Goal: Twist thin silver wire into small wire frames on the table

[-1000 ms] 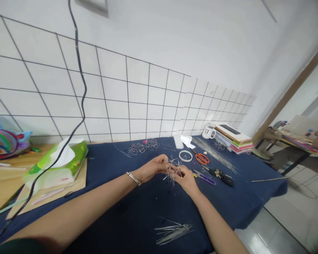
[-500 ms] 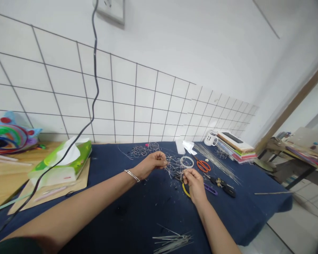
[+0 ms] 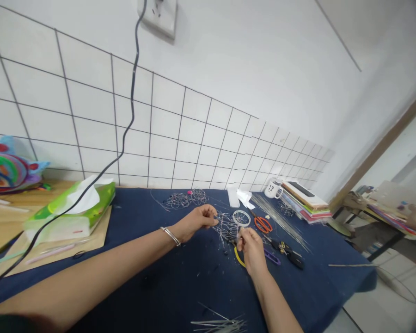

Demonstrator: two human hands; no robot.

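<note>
A tangled piece of thin silvery wire [image 3: 226,227] hangs between my two hands above the dark blue cloth. My left hand [image 3: 203,218], with a silver bangle at the wrist, pinches its left side. On the right side, my right hand [image 3: 249,240] grips the wire between thumb and fingers. Just behind the wire piece lies a round white ring-shaped dish [image 3: 241,218]. A yellow-handled tool [image 3: 239,257] is partly hidden beside my right hand. Loose straight wires [image 3: 222,325] lie near the front edge of the view.
Orange scissors [image 3: 263,225], a purple tool [image 3: 272,256] and black pliers [image 3: 293,256] lie to the right. Behind are wire coils [image 3: 187,198], long wires [image 3: 280,221], a mug [image 3: 273,188] and stacked books [image 3: 307,201]. A tissue pack [image 3: 72,208] sits left; a black cable [image 3: 133,92] hangs in front.
The view has shifted and tilted slightly. Both hands keep hold of the wire piece, which looks turned a little and lies more spread between them.
</note>
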